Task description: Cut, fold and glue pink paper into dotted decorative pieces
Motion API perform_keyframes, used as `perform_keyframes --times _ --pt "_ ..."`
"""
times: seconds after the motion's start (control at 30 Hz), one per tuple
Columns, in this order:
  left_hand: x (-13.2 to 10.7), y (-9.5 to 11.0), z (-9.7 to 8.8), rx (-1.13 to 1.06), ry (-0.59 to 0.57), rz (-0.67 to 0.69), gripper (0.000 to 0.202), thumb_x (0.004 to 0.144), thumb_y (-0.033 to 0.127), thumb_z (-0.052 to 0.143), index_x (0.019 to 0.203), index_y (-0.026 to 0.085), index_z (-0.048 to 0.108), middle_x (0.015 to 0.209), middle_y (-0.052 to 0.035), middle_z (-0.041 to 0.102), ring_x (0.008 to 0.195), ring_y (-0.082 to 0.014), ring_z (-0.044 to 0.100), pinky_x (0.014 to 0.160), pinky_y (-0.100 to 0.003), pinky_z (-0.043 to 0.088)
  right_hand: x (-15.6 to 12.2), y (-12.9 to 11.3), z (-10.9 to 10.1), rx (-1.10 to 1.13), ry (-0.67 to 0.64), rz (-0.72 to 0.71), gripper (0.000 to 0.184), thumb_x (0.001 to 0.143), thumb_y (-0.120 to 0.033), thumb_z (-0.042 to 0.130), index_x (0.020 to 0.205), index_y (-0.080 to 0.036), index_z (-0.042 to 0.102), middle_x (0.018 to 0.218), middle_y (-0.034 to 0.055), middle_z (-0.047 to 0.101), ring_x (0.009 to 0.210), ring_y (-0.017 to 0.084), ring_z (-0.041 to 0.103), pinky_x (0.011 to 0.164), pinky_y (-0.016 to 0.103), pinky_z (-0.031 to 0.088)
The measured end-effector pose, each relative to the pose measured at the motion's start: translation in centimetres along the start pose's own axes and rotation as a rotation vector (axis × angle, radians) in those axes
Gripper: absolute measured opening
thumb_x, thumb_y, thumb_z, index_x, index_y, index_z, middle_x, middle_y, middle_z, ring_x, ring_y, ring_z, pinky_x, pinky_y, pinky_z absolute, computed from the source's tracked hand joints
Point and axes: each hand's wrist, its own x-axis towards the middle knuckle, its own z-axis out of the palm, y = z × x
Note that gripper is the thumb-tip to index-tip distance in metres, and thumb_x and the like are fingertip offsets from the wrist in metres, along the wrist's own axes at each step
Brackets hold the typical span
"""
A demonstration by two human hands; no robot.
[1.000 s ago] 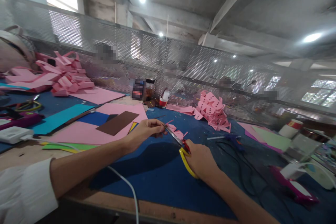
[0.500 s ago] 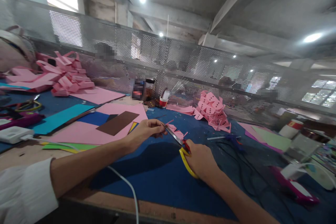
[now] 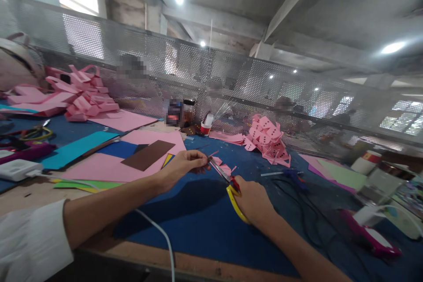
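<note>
My right hand (image 3: 254, 200) is closed round the yellow-and-red handles of a pair of scissors (image 3: 220, 169). The blades point up and left, their tips at the fingertips of my left hand (image 3: 190, 163). Thumb and fingers of that left hand are pinched together; what sits between them is too small to make out. A thin pink strip (image 3: 214, 153) shows just beside the blade tips. Small cut pink paper pieces (image 3: 225, 169) lie on the blue table mat (image 3: 205, 224) right behind the scissors.
Pink paper with black dots (image 3: 266, 139) is heaped behind my right hand. Left of me lie coloured sheets, a brown one (image 3: 148, 155) on top. A glue gun (image 3: 295, 178) with its dark cable rests at right. A white cable (image 3: 161, 231) crosses the front edge.
The scissors have shifted very slightly right at the fingertips of my left hand. Both hands otherwise stay in nearly the same place.
</note>
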Motion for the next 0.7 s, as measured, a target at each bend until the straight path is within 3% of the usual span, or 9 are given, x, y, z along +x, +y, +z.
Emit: perform_keyframes --times 0.7 --pt "0.05 0.03 -0.11 0.041 0.007 -0.002 0.029 0.077 0.043 0.071 0.087 0.016 0.068 0.087 -0.0064 0.073 0.074 -0.0153 0.061 0.074 -0.028 0.046 0.15 -0.07 0.0 -0.02 -0.062 0.03 0.023 0.098 -0.038 0.046 0.103 -0.019 0.058 0.09 0.0111 0.073 0.085 0.023 0.071 0.07 0.026 0.041"
